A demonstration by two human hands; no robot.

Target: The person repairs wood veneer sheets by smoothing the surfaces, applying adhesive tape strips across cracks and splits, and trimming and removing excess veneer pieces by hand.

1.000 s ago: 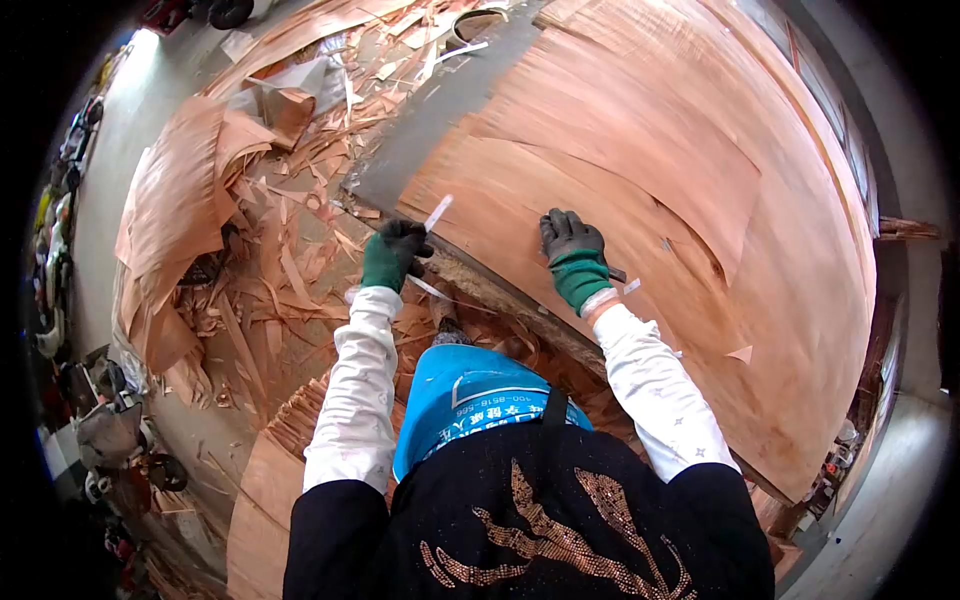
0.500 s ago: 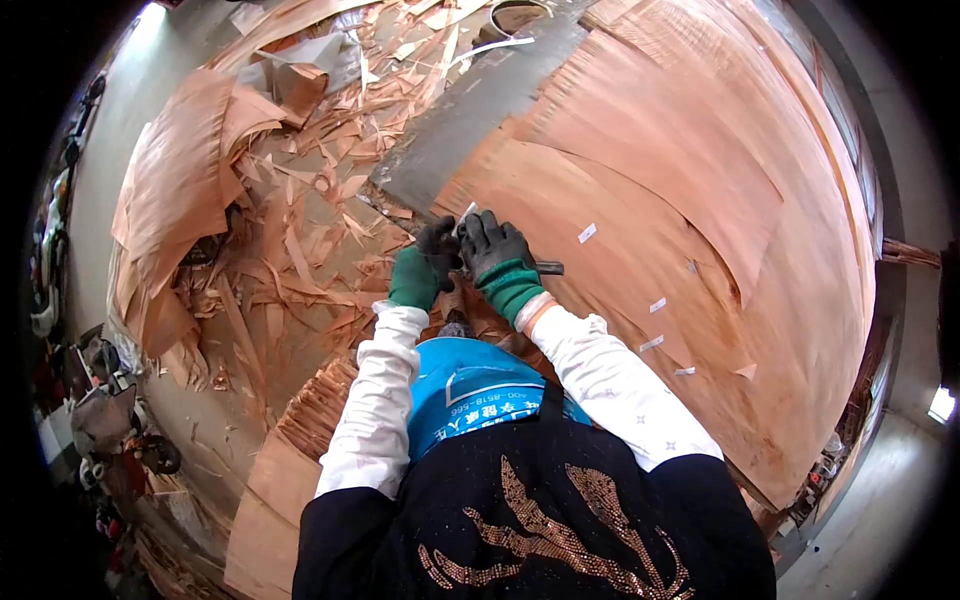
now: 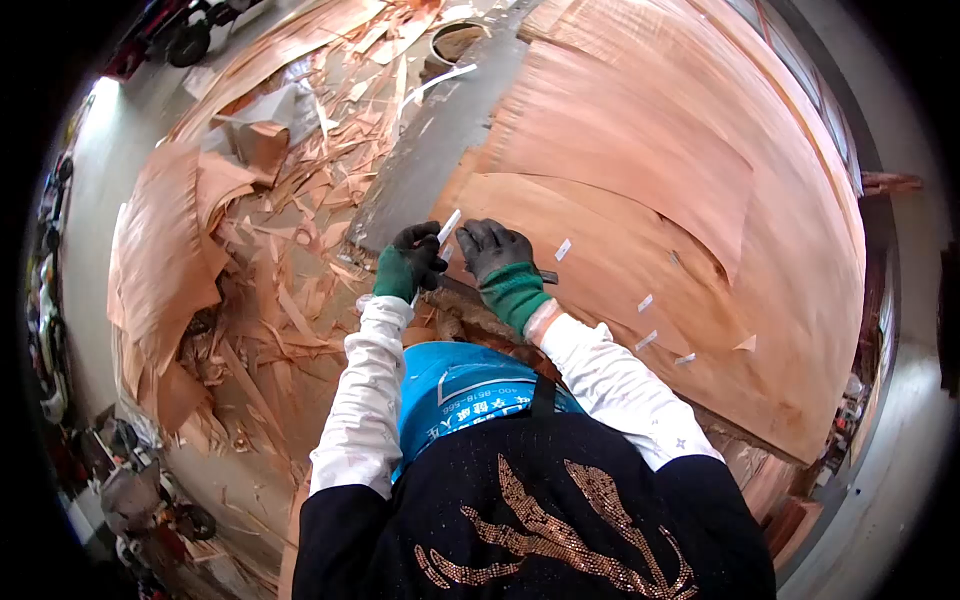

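My left hand (image 3: 412,262), in a black and green glove, is closed with its fingers bent at the near edge of a wood veneer sheet (image 3: 600,235). A narrow white strip (image 3: 450,226) sticks up at its fingertips, apparently pinched there. Just to the right, my right hand (image 3: 497,262) in a matching glove is curled over the veneer edge. From beneath its palm the end of a dark bar-shaped tool (image 3: 548,277) juts out; the rest of the tool is hidden. Small white labels (image 3: 563,250) lie on the veneer.
A grey board (image 3: 430,150) runs along the left of the veneer stack. Torn veneer scraps (image 3: 290,290) litter the floor, with a bent pile of sheets (image 3: 165,240) farther left. A round container (image 3: 458,42) stands at the top.
The view has shifted, so the veneer sits farther left and lower. My hands have moved slightly apart, and more of the white strip shows between them.
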